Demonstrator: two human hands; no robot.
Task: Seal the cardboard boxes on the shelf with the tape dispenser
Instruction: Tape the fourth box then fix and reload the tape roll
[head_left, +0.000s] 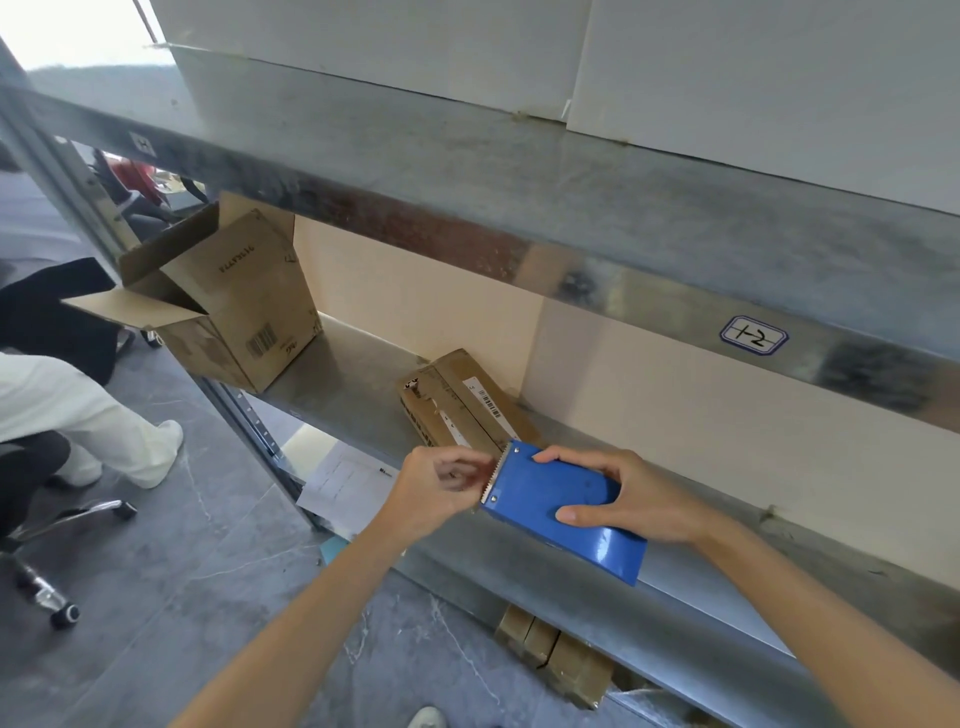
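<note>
Right hand (639, 499) wraps blue tape dispenser (550, 501) | left hand (436, 493) pinches, seemingly tape end, at toothed edge (497, 475) | judged light, rigid; grip body clear of teeth

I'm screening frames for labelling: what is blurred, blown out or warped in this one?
Head view: the left hand is smeared by motion blur beside the tape dispenser, which the right hand holds and which looks sharp; the bright patch at top left is blown out white; the shelf edge bows from the wide lens.
</note>
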